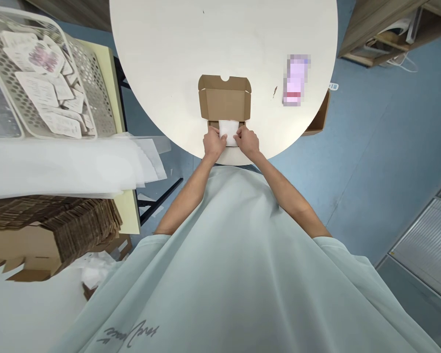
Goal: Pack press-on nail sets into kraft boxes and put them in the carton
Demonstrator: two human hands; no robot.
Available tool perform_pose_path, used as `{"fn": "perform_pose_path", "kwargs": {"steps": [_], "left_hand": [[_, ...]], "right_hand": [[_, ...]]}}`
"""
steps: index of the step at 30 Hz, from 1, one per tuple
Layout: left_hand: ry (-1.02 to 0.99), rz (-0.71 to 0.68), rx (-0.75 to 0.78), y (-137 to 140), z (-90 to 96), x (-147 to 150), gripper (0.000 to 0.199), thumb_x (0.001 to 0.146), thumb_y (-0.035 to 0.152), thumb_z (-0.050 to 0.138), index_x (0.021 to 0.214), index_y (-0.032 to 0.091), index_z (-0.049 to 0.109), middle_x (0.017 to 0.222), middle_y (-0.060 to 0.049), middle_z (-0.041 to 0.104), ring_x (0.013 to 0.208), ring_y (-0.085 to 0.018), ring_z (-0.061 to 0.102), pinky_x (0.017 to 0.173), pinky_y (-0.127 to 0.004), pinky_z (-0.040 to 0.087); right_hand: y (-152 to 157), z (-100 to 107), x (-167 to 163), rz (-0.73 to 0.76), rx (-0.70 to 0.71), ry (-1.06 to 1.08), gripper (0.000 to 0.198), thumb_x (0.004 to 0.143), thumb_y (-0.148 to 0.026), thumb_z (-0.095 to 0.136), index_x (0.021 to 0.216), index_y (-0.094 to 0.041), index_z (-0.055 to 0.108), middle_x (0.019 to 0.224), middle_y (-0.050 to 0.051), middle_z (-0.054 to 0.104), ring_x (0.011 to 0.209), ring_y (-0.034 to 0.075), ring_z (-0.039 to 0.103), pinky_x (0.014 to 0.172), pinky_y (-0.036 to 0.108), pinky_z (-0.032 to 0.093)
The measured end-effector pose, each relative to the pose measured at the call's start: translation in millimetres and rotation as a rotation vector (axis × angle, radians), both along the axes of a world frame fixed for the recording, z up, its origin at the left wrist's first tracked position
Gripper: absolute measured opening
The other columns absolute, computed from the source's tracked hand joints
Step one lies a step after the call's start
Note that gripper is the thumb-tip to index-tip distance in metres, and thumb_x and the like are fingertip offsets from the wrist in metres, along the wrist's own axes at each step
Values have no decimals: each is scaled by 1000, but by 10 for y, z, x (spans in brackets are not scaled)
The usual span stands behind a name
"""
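Carton (225, 102) open before you, lid (225, 93) pointing away

In the head view, the carton sits near the edge of the round white table (169, 59) closest to you, squarely in front of your shirt. Its lid is folded back toward the far side of the table, the notch in its outer edge facing directly away from you. The carton's long axis appears to run left to right, parallel to the front of your body. A white packet (228, 131) lies at the middle of the carton, covering part of its base; your hands hide too much of its sides to tell its long axis.

Your left hand (214, 143) is at the carton's left end, fingers curled, the thumb by the packet's left edge. Your right hand (248, 142) mirrors it, fingers bent and thumb at the packet's right edge. You have both hands partly closed, but how firmly either one grips the packet or the carton cannot be told.

To the right on the tabletop, well apart from the carton, lies a pixelated item (297, 79), its long axis running roughly away from you. On your left are white sheets (59, 166) and stacked brown cardboard (84, 228).
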State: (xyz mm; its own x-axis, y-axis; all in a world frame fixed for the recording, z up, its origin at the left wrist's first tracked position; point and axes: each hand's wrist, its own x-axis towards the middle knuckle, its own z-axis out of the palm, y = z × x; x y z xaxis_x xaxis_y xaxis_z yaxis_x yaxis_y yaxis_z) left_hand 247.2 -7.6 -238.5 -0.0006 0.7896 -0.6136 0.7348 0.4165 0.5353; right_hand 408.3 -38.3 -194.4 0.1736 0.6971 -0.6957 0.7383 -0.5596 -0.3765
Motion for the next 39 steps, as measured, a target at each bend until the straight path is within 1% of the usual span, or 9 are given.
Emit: {"fn": "perform_pose_path", "kwargs": {"steps": [8, 13, 17, 21, 26, 28, 30, 34, 39], "left_hand": [[58, -24, -14, -20, -43, 44, 26, 97, 25, 76, 120, 21, 65, 117, -21, 78, 132, -50, 72, 119, -64, 51], [55, -63, 39, -36, 38, 66, 25, 100, 26, 74, 122, 19, 67, 130, -25, 74, 133, -50, 71, 118, -63, 53], [71, -136, 39, -2, 120, 46, 24, 99, 32, 76, 118, 19, 70, 137, -27, 69, 132, -52, 72, 116, -66, 56], [97, -204, 46, 55, 216, -46, 22, 101, 37, 74, 115, 20, 71, 135, -25, 68, 132, -54, 71, 119, -70, 54], [-68, 31, 297, 323, 335, -326, 48, 106, 58, 76, 138, 24, 67, 151, -19, 62, 154, -44, 60, 134, -61, 48], [-161, 111, 342, 513, 342, -416, 65, 103, 65, 80, 152, 27, 61, 163, -18, 57, 160, -41, 55, 137, -56, 45], [-274, 155, 301, 707, 316, -454, 80, 99, 69, 84, 163, 32, 55, 170, -16, 56, 164, -39, 53, 140, -54, 43], [-398, 178, 158, 956, 242, -396, 95, 95, 66, 88, 174, 32, 47, 173, -18, 60, 164, -40, 56, 140, -57, 42], [-450, 142, 137, 979, 301, -310, 93, 99, 59, 85, 178, 29, 45, 164, -18, 71, 161, -38, 61, 141, -59, 42]], "right_hand": [[36, 30, -118, 120, -29, -70, 31, 115, -23, 48, 139, -16, 66, 133, 21, 82, 123, 40, 76, 104, 53, 60], [12, 0, -169, 167, -16, -97, 31, 117, -24, 50, 139, -15, 69, 132, 22, 82, 122, 40, 77, 103, 52, 60], [58, -5, -144, 193, -17, -103, 25, 116, -23, 53, 128, -20, 75, 129, 19, 83, 119, 39, 77, 102, 51, 61], [122, 126, -2, 167, 7, -56, 23, 116, -31, 58, 114, -21, 78, 118, 18, 83, 117, 39, 76, 102, 52, 61], [54, 238, 374, -104, 300, 8, 62, 122, -71, 35, 139, -23, 71, 129, 16, 79, 128, 37, 74, 110, 53, 60], [51, 142, 527, -194, 421, 93, 77, 116, -84, 32, 152, -24, 65, 143, 18, 75, 137, 37, 71, 117, 57, 59], [98, -18, 630, -263, 506, 212, 91, 108, -96, 39, 162, -26, 58, 158, 20, 69, 146, 39, 68, 122, 62, 57], [277, -266, 651, -305, 501, 381, 110, 98, -106, 45, 173, -26, 50, 170, 22, 62, 156, 40, 65, 131, 62, 54], [409, -208, 555, -291, 506, 467, 110, 98, -104, 49, 178, -28, 47, 174, 18, 61, 159, 38, 65, 138, 61, 48]]}}
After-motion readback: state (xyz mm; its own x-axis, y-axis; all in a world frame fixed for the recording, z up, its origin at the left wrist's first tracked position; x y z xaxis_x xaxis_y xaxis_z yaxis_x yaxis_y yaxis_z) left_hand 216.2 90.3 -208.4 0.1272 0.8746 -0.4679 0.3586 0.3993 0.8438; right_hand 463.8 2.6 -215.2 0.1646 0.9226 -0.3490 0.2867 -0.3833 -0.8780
